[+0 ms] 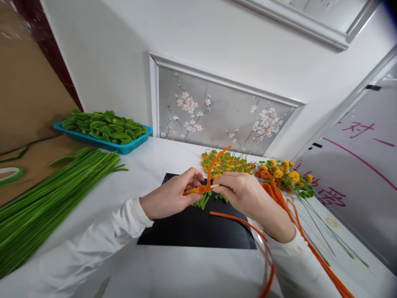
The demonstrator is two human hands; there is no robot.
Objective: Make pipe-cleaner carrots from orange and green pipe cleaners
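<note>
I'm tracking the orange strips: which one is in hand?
The wound strip between left hand and right hand, its end pointing up; another strip curves over the black mat, the remaining strips bunch by the right sleeve.

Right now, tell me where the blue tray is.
In the head view, the blue tray sits on the left toward the back, just beyond the long green stems and left of the framed flower panel.

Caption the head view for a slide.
Left hand and right hand hold an orange fuzzy stem wound on a pale stick above a black mat, green stems lying leftward.
</note>
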